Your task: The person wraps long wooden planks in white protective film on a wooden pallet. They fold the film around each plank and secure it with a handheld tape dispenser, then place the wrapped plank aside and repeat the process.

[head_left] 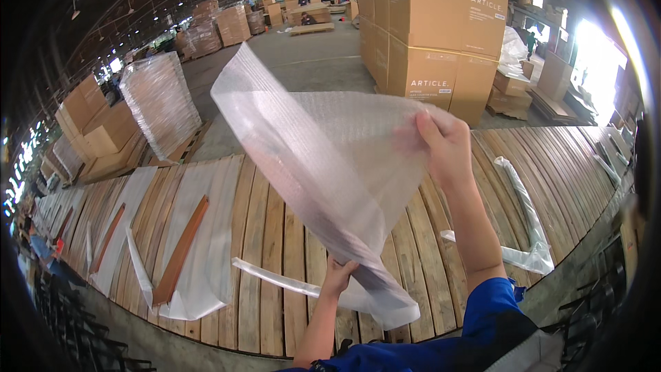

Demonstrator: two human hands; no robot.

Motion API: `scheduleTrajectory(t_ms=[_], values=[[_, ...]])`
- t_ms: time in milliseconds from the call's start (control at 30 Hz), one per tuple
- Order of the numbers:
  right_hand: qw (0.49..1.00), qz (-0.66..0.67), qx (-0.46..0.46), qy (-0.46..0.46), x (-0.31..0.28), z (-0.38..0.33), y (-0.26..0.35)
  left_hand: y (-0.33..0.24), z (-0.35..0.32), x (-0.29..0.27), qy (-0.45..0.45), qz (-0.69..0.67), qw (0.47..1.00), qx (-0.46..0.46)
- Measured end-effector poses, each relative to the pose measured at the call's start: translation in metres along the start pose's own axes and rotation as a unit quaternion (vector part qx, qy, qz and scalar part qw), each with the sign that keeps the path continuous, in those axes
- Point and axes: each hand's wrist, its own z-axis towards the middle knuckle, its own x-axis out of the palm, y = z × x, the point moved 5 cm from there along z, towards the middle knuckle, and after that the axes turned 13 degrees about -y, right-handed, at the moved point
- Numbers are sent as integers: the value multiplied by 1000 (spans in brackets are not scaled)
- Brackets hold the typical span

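Note:
A translucent white foam sheet (303, 145) is stretched up in front of me over the slatted wooden table (272, 234). My right hand (444, 145) is closed on its upper right edge, thumb on top. My left hand (339, 275) grips the sheet's lower folded part from below. A darker, long shape shows faintly through the fold; I cannot make out what it is. Under the sheet, a narrow foam-wrapped strip (275, 277) lies on the slats. Left of it, a reddish-brown wooden piece (182, 248) rests on another flat foam sheet (206, 269).
More brown wooden pieces (109, 238) lie on foam at the far left. An L-shaped foam-wrapped bundle (530, 234) sits on the right of the table. Beyond stand tall stacked cardboard cartons (430, 34) and a film-wrapped pallet load (162, 107). Another person (45, 248) is at the left edge.

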Motion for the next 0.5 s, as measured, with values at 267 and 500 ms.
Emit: scheduleTrajectory(t_ms=[267, 500], values=[[964, -3, -263, 23, 100, -123, 147, -30, 13, 41, 37, 122, 986, 106], [949, -106, -292, 54, 224, -167, 143, -51, -23, 26, 7, 18, 996, 84]])
